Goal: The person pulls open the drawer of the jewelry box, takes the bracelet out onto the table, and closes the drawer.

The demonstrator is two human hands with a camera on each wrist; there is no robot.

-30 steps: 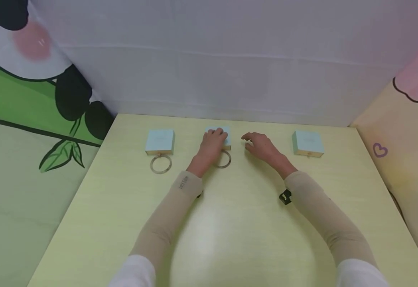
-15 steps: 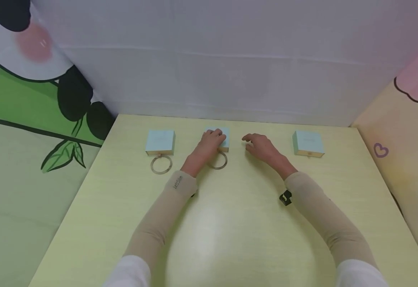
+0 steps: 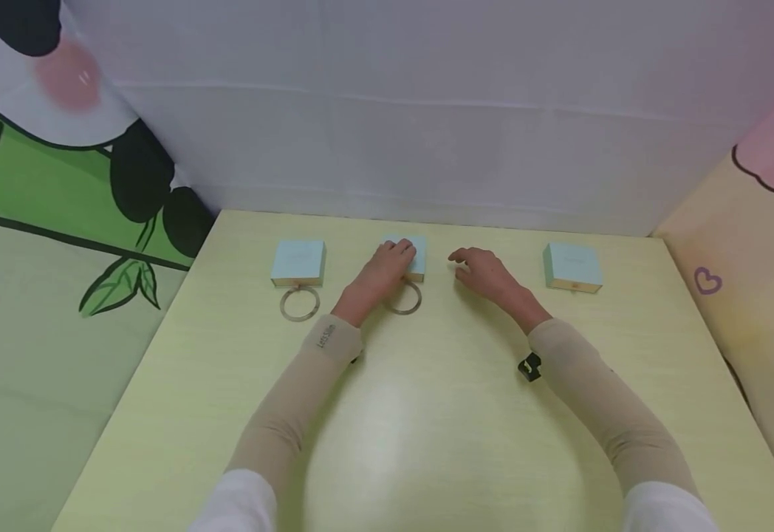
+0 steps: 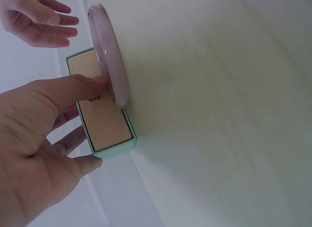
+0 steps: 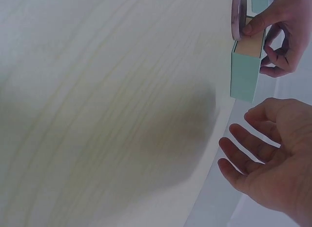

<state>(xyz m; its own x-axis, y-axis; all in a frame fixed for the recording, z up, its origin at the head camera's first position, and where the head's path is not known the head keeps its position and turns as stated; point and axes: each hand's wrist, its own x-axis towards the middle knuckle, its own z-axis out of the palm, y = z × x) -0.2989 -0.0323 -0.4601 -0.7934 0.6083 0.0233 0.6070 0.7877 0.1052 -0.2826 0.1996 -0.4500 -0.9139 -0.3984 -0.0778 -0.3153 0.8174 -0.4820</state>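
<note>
The left hand (image 3: 382,272) lies over the middle light blue box (image 3: 419,251), its fingers around the top and far side. In the left wrist view its thumb presses on the tan drawer front (image 4: 109,125), the tip right at a pale bangle (image 4: 111,56). That bangle stands on edge against the box front and partly hides it; the thumb covers most of the drawer pull. To the right of this box, the right hand (image 3: 485,275) hovers over the table, fingers loosely bent, holding nothing. Both wrists carry beige sleeves.
A second light blue box (image 3: 298,258) sits at the left with another bangle (image 3: 299,319) lying before it. At the right is a third box (image 3: 573,264), its small pull facing front. The table (image 3: 413,414) meets a white cloth backdrop (image 3: 427,148) behind the boxes.
The left hand has shifted slightly left and nearer. The middle bangle has moved a little left with it, and the middle box slightly nearer. The right hand is nearly still.
</note>
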